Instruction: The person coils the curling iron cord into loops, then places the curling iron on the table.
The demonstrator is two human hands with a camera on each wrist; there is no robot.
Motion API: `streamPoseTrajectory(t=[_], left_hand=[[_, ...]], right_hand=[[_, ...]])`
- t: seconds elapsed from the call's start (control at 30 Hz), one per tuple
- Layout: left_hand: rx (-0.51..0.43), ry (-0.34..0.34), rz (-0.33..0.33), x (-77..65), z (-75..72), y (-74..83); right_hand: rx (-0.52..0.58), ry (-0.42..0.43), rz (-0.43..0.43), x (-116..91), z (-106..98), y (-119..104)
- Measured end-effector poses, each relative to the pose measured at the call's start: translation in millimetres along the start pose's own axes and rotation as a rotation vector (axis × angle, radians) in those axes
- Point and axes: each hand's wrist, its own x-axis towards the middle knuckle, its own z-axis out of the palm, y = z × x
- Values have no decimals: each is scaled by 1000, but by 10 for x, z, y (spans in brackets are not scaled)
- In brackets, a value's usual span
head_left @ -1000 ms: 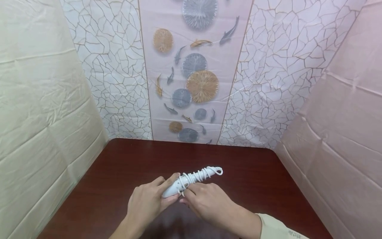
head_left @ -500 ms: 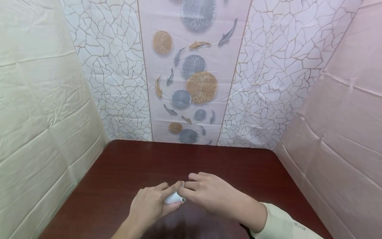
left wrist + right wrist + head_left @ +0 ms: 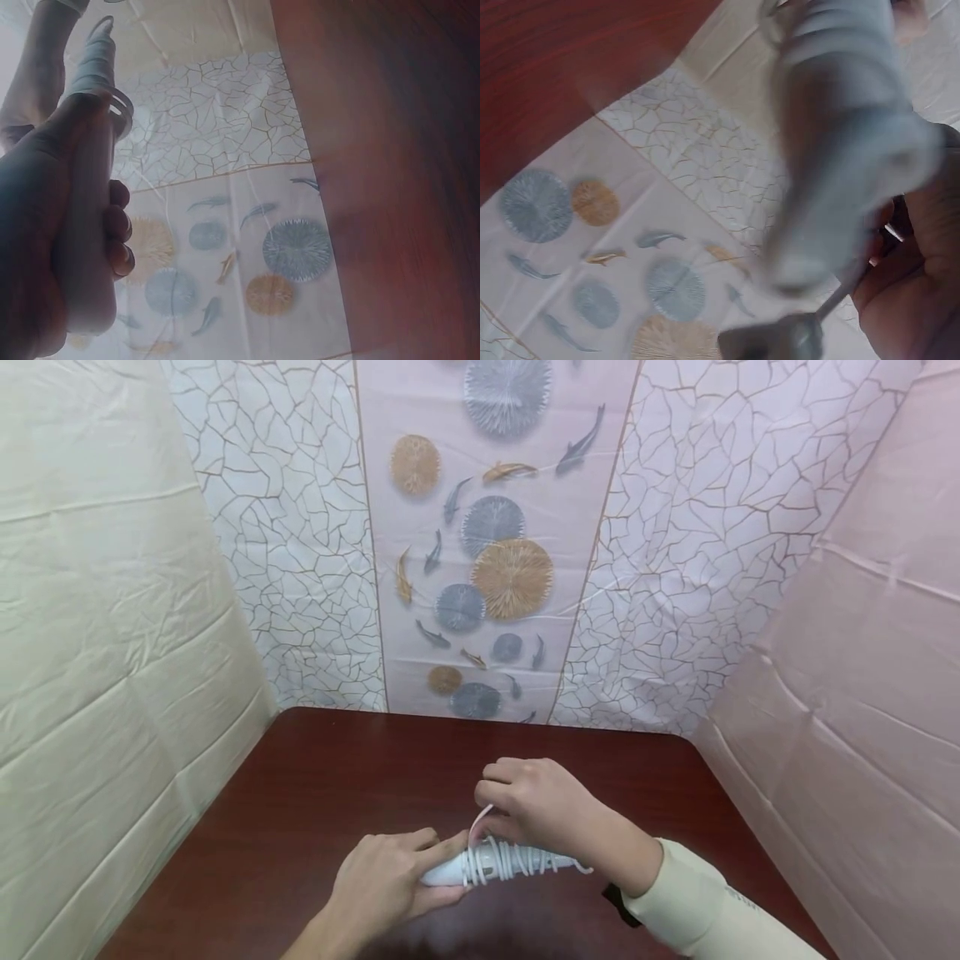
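Note:
My left hand [image 3: 382, 878] grips the thick, smooth end of a white wand-shaped appliance [image 3: 442, 872], fingers wrapped round it in the left wrist view. White cord [image 3: 517, 860] is wound in several turns round its narrower part, and a small end curves out at the far right tip. Above the windings, my right hand [image 3: 546, 806] pinches a free length of that cord, which rises from the turns nearest my left hand. The right wrist view has the appliance [image 3: 832, 187] blurred, with a grey block, like a plug [image 3: 769, 339], on the cord below the right hand.
A dark red-brown table [image 3: 360, 760] lies under both hands. Patterned cloth [image 3: 480, 527] with fish and round motifs hangs behind it, and plain pale cloth stands at the left [image 3: 112, 652] and right [image 3: 840, 652].
My right hand has passed from the appliance's near side up and over it, drawing a length of cord loose. The appliance has swung from slanting up-right to nearly level; the left hand keeps its grip.

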Motion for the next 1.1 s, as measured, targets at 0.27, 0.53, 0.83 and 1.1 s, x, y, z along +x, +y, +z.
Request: streamPoseTrajectory(t=[0.27, 0.53, 0.83, 1.1], left_hand=[[-13, 58, 62, 7, -18, 0], [-20, 119, 119, 26, -9, -8], [18, 137, 110, 49, 1, 16], [14, 142, 122, 86, -9, -3]], right_hand=[[330, -100, 83, -66, 68, 156], [640, -131, 39, -133, 153, 311], [790, -231, 159, -233, 248, 351], [831, -256, 210, -301, 362, 365]])
